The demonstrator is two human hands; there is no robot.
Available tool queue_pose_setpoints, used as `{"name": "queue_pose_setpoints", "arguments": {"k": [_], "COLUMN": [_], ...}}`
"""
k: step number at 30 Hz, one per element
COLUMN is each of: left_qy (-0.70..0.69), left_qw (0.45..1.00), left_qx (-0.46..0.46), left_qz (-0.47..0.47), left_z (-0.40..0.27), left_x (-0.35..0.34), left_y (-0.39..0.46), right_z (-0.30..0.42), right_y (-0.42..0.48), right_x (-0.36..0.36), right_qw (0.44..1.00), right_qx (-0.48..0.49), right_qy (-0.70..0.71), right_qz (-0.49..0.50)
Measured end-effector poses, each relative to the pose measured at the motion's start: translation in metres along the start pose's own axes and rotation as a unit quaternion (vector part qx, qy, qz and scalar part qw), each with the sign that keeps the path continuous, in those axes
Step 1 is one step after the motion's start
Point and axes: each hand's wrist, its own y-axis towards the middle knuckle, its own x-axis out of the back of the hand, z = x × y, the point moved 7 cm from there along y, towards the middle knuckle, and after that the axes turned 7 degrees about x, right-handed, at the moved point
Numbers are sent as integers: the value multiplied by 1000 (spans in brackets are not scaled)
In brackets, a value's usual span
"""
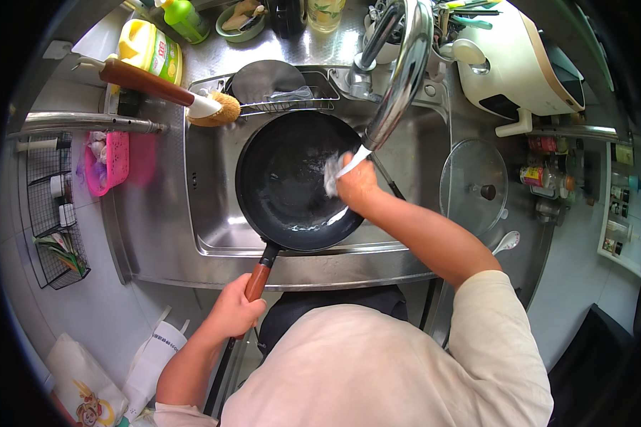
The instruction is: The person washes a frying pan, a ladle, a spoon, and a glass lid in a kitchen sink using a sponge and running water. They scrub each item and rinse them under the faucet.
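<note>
A black wok (294,181) rests over the stainless steel sink (213,213), its inside wet and shiny. My left hand (236,308) is closed around the wok's wooden handle (257,282), which reaches over the sink's front edge. Inside the wok, at its right side, my right hand (358,183) presses a pale, crumpled cloth or scrubber (331,173) to the surface; blur hides which. The chrome faucet (406,80) hangs over that hand. From its mouth runs a white streak (356,160), apparently water, partly covering the fingers.
A wire rack (294,105) with a dark round item spans the sink's back. A wooden-handled brush (149,82) juts in from the left. A glass lid (473,187) and a spoon (507,242) lie at right. Behind stand a yellow jug (139,45) and a cream appliance (507,64).
</note>
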Motion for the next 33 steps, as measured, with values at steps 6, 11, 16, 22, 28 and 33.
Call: {"name": "queue_pose_setpoints", "arguments": {"k": [6, 11, 16, 22, 28, 33], "left_qy": [-31, 19, 65, 4, -49, -75], "left_qw": [998, 999, 998, 1000, 999, 997], "left_qx": [12, 0, -3, -6, 9, 16], "left_qz": [55, 50, 5, -17, -8, 13], "left_z": [-6, -14, -20, -12, 8, 12], "left_x": [-30, -44, -41, -25, -21, -23], "left_y": [3, 5, 9, 12, 1, -1], "right_z": [-37, 13, 92, 111, 44, 1], "right_y": [55, 59, 67, 0, -40, 10], "right_x": [16, 41, 39, 33, 29, 14], "right_qw": [897, 686, 610, 684, 962, 999], "right_qx": [-108, -148, -133, 83, 203, 22], "right_qy": [315, 589, 731, 715, 109, -40], "right_qz": [-291, -400, -274, 120, 146, -4]}}
